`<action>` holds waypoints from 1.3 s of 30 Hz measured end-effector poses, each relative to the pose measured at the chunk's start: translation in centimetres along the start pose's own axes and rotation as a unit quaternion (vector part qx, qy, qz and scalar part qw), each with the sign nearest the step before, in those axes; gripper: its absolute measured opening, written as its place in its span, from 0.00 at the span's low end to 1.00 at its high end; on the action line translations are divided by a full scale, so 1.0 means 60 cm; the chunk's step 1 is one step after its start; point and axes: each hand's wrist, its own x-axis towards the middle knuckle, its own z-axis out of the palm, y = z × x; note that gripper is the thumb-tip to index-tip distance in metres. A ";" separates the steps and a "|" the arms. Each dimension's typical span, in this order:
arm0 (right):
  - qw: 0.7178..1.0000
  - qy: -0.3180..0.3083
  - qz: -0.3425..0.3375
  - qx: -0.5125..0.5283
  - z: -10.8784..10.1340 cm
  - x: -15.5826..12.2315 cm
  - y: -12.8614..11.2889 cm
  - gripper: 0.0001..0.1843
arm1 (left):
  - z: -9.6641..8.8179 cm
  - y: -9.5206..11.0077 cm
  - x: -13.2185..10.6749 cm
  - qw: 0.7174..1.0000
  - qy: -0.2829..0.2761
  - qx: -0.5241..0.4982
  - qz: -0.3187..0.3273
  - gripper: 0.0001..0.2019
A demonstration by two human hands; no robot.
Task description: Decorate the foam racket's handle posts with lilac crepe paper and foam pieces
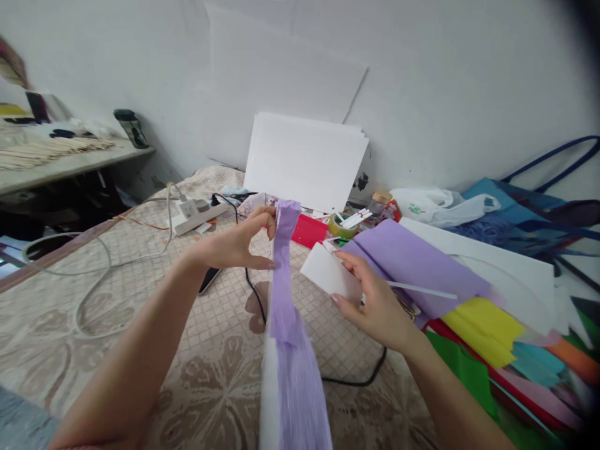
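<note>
A long light-purple fringed paper strip (285, 250) runs from the middle of the view down to its bottom edge. Its upper part is plain and its lower part is cut into fine fringe, with a white strip along its left side. My left hand (250, 240) grips the upper left edge of the strip, thumb low and fingers curled near the top. To the right, my right hand (363, 294) pinches a white rectangular piece (330, 272), apparently card or foam, between thumb and fingers. That piece is apart from the purple strip.
A patterned cloth (210, 350) covers the table. White sheets (304, 156) lean on the wall. Purple sheets (417, 262), coloured papers (487, 328) and a blue bag (506, 200) lie at right. A power strip (199, 219) with cables is at left; tape (342, 226) lies behind.
</note>
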 end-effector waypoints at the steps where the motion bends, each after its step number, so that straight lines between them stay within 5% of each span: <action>1: 1.000 0.001 -0.026 0.010 -0.002 0.009 -0.006 0.35 | -0.001 0.000 -0.001 1.000 -0.002 -0.005 0.005 0.14; 10: 0.982 -0.059 -0.166 0.062 0.006 0.088 -0.027 0.30 | 0.000 -0.006 -0.001 0.998 0.014 -0.052 -0.022 0.01; 18: 0.977 -0.043 -0.201 0.054 0.026 0.103 -0.009 0.24 | -0.005 0.007 -0.003 0.996 0.010 -0.073 -0.060 0.09; 24: 0.972 -0.084 -0.216 0.033 0.009 0.089 -0.008 0.26 | -0.005 0.012 0.000 0.996 0.005 -0.066 -0.061 0.11; 29: 0.979 -0.088 -0.177 0.051 -0.012 0.066 -0.013 0.25 | -0.004 0.009 -0.001 0.996 0.008 -0.063 -0.063 0.09; 32: 0.983 -0.078 -0.091 0.142 -0.020 0.051 -0.010 0.27 | -0.004 0.006 -0.001 0.997 0.009 -0.061 -0.050 0.09; 39: 0.895 -0.187 0.096 0.393 -0.015 0.039 0.013 0.26 | 0.001 0.000 0.001 0.999 0.019 -0.039 -0.016 0.08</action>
